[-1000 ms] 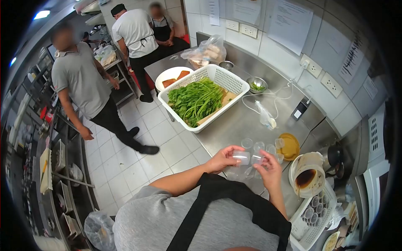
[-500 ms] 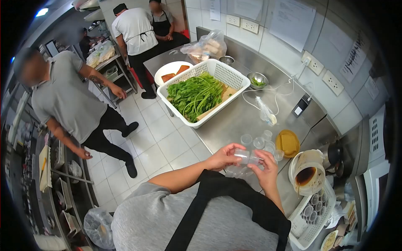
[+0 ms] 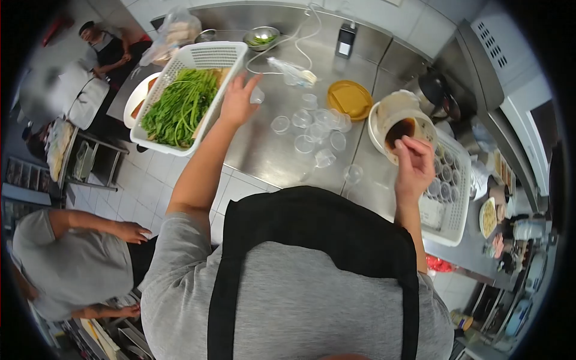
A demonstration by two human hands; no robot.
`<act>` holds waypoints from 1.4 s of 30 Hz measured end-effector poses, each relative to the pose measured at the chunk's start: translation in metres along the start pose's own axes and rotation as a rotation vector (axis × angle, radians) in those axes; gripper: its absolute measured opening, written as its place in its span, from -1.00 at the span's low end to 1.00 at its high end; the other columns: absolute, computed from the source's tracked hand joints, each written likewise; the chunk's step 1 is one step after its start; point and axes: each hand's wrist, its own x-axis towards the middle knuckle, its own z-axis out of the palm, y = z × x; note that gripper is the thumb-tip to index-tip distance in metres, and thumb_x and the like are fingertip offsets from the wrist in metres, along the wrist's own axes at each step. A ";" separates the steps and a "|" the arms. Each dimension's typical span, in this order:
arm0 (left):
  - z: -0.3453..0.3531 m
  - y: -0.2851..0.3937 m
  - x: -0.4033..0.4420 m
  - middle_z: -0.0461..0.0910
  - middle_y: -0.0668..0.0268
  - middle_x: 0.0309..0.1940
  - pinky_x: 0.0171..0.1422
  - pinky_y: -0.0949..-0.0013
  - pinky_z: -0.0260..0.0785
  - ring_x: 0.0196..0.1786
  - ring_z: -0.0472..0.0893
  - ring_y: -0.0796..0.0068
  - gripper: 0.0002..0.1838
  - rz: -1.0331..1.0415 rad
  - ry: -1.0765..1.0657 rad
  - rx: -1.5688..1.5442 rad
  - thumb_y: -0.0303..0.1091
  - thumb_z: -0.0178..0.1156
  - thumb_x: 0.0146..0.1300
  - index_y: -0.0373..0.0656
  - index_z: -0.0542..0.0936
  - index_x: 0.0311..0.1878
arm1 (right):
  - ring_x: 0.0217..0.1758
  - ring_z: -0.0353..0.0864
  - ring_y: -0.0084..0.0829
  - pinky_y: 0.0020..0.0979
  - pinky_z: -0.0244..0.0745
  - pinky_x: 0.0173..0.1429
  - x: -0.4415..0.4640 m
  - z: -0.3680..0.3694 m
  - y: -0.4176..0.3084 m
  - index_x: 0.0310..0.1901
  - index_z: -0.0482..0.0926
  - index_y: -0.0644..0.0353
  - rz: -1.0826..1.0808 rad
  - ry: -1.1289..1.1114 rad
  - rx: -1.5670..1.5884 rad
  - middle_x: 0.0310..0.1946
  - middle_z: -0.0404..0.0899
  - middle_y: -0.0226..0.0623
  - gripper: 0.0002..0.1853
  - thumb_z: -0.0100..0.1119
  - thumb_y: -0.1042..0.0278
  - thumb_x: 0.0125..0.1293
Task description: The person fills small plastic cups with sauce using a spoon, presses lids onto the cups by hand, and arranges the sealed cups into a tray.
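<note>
My left hand [image 3: 240,103], fingers spread, is beside the right side of a white basket [image 3: 207,55] of leafy greens [image 3: 180,111]. A clear plastic cup [image 3: 257,95] stands close to its fingertips. My right hand [image 3: 415,162] has its fingers pinched together at the mouth of a tub [image 3: 414,114] with dark brown liquid [image 3: 401,129]. What those fingers hold, if anything, cannot be made out. Several small clear plastic cups [image 3: 315,131] are scattered over the steel counter [image 3: 258,150] between my hands.
A yellow lid [image 3: 350,100] lies behind the cups, near a white cord [image 3: 298,36] and a black device [image 3: 345,41]. A white crate [image 3: 454,231] with filled cups [image 3: 445,174] stands at right. A co-worker [image 3: 72,258] is at the lower left.
Both hands have let go of the clear cups and moved apart. My left hand went toward the basket, my right to the tub. Cups now lie spread out; my view has turned right.
</note>
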 end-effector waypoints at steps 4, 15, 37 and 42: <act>-0.020 0.041 -0.006 0.37 0.16 0.14 0.14 0.12 0.38 0.03 0.49 0.06 -0.39 0.014 -0.072 -0.250 -0.34 0.46 -0.10 0.03 0.51 0.11 | -0.29 0.55 -0.57 -0.59 0.53 -0.22 -0.027 -0.055 -0.006 -0.19 0.59 0.34 0.097 0.094 -0.211 -0.32 0.54 -0.30 -0.88 0.22 0.63 0.23; -0.034 0.134 -0.111 0.37 0.23 0.14 -0.03 0.28 0.45 -0.06 0.49 0.24 -0.45 0.174 -0.380 -0.664 -0.68 0.17 -0.04 0.13 0.60 0.04 | -0.54 0.58 -0.57 -0.57 0.45 -0.47 -0.046 -0.071 0.016 -0.12 0.37 0.22 0.628 0.017 -0.459 -0.45 0.58 -0.29 -0.72 0.27 0.36 0.27; 0.006 0.143 -0.073 0.49 0.21 -0.01 -0.10 0.24 0.49 -0.13 0.58 0.19 -0.81 0.319 -0.416 -0.612 -0.45 0.37 -0.01 -0.15 0.52 -0.39 | -0.39 0.61 -0.23 -0.29 0.53 -0.31 0.025 -0.099 0.036 -0.40 0.57 0.16 -0.034 -0.193 -1.028 -0.48 0.58 -0.29 -0.84 0.38 0.36 0.03; -0.038 0.175 -0.077 0.52 0.23 0.07 -0.01 0.33 0.45 -0.09 0.58 0.32 -0.82 0.118 -0.649 -0.848 -0.54 0.38 -0.04 -0.17 0.55 -0.39 | -0.34 0.55 -0.26 -0.25 0.47 -0.33 0.023 -0.101 0.025 -0.48 0.53 0.11 -0.171 -0.264 -1.165 -0.41 0.48 -0.34 -0.83 0.33 0.29 0.05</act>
